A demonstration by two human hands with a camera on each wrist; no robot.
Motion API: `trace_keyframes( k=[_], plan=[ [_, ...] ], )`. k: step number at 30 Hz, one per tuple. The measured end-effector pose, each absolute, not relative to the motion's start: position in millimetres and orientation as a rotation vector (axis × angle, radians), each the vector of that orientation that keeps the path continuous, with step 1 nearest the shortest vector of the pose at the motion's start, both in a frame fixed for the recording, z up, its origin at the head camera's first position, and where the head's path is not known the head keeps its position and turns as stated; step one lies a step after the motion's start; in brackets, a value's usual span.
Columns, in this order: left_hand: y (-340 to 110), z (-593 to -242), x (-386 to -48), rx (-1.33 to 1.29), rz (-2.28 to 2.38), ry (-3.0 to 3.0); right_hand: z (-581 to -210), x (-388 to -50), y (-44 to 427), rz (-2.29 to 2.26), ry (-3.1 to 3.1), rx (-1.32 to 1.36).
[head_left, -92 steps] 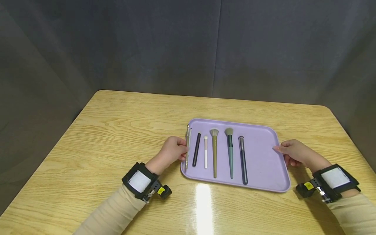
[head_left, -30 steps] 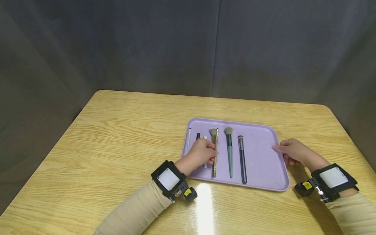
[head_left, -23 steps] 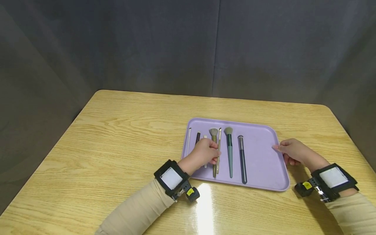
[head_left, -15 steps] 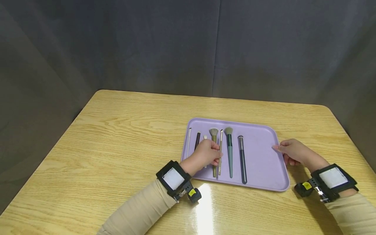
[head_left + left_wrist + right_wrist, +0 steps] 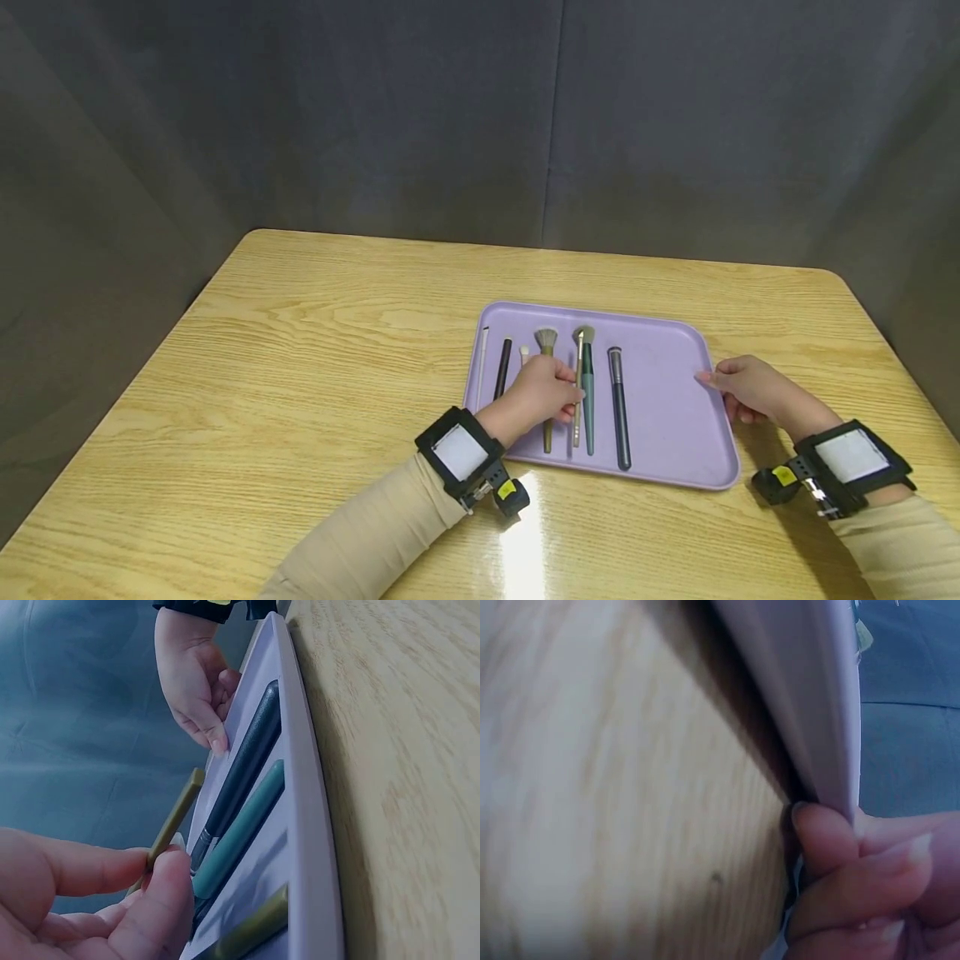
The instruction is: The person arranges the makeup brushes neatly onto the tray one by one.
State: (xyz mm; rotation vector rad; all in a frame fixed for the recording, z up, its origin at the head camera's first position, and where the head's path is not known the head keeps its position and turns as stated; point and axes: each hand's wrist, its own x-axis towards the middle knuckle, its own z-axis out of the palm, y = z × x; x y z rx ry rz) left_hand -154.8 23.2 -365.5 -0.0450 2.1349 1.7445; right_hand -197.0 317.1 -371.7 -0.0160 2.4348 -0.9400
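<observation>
My left hand (image 5: 538,390) pinches a slim gold makeup brush (image 5: 578,358) between thumb and fingers, its tip pointing to the back. This brush is raised over the lilac tray (image 5: 675,417) and overlaps the green brush (image 5: 588,408) in the head view; in the left wrist view its handle (image 5: 176,817) hangs apart from the others. At the tray's right side my right hand (image 5: 750,387) grips the rim, thumb on top and fingers curled beneath, as the right wrist view shows with the tray wall (image 5: 810,697). My left hand partly covers an olive brush (image 5: 546,337) and a small white brush (image 5: 524,352).
Also lying in the tray are a dark blue brush (image 5: 620,408), a black brush (image 5: 503,367) and a thin white brush (image 5: 482,367) by the left rim. The wooden table (image 5: 315,333) has a dark curtain (image 5: 405,125) behind it.
From the tray's left rim, my left hand has carried the slim gold brush rightward, past the olive brush to the green one. My right hand has kept its grip on the rim.
</observation>
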Motion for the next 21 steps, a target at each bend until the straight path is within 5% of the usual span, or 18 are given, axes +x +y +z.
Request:
trace_keyframes(
  k=[21],
  plan=[
    [43.8, -361.4, -154.3, 0.017, 1.738, 2.121, -372.5, -196.2, 317.6, -0.945, 2.449, -0.024]
  ],
)
